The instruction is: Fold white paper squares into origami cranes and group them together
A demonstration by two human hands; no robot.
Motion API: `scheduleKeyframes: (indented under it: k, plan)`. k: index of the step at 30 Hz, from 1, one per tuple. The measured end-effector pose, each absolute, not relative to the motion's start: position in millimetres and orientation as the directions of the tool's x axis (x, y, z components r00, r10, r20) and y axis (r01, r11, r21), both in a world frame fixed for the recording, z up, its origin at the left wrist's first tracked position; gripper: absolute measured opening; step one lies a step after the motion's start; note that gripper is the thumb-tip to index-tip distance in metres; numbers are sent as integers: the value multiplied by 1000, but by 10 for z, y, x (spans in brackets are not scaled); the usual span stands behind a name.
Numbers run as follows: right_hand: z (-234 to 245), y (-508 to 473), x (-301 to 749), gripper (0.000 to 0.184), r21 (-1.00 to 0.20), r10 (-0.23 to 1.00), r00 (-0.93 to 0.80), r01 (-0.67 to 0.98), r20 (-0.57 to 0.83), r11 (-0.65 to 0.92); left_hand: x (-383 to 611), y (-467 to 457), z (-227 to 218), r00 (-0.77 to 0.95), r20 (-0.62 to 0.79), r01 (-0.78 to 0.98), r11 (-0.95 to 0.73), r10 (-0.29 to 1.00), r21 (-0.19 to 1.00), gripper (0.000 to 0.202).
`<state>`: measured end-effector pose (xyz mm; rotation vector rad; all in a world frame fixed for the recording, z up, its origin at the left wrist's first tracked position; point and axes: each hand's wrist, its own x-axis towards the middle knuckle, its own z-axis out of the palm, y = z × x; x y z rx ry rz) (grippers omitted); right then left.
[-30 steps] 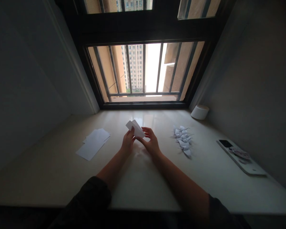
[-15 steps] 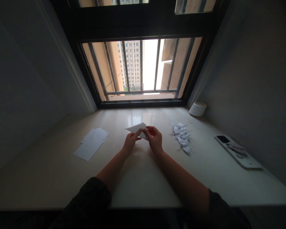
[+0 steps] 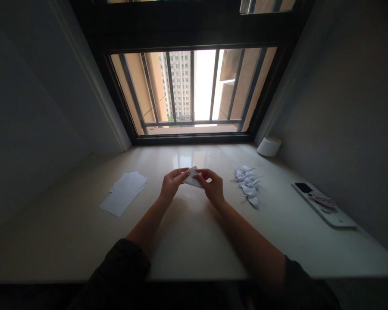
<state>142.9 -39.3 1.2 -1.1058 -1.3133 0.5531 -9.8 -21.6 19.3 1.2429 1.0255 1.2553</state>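
A folded piece of white paper (image 3: pixel 194 178) is held between my two hands above the middle of the sill. My left hand (image 3: pixel 171 185) pinches its left side, thumb on top, and covers that end. At the right side, my right hand (image 3: pixel 212 186) grips the paper between thumb and fingers. To the right of my hands lies a cluster of several folded white paper cranes (image 3: pixel 248 185). Flat white paper sheets (image 3: pixel 124 193) overlap one another to the left.
A phone (image 3: pixel 323 206) lies near the right wall, with a picture on its back. The white round object (image 3: pixel 269 147) stands in the far right corner by the window frame (image 3: pixel 194 139). The pale sill (image 3: pixel 194 249) ends at a front edge close to me.
My left hand has shifted left and up to the paper's left end. The paper has turned, and its long left point no longer shows. My right hand has moved slightly right.
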Motion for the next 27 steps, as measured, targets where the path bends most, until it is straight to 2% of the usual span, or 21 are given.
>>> scheduleKeyframes:
  k: [4, 9, 14, 17, 20, 27]
  plan:
    - [13, -389, 1453, 27, -839, 828, 216, 320, 517, 440, -141, -193, 186, 175, 150, -5, -151, 973, 988, 43]
    - [-20, -369, 1437, 27, -835, 822, 234, 345, 519, 429, -113, -193, 112, 142, 217, 65, -227, 966, 972, 35]
    - [-77, -347, 1413, 29, -875, 835, 287, 284, 468, 393, -62, -242, 90, 65, 236, 89, -242, 969, 966, 30]
    - [-98, -339, 1410, 29, -886, 841, 297, 261, 452, 384, -34, -261, 75, 9, 274, 83, -274, 962, 958, 34]
    - [-97, -342, 1409, 30, -889, 844, 296, 248, 448, 385, -15, -268, 60, -2, 286, 47, -286, 958, 957, 40]
    - [-73, -363, 1403, 30, -878, 834, 291, 251, 469, 406, -7, -292, 73, -10, 321, 33, -320, 947, 947, 34]
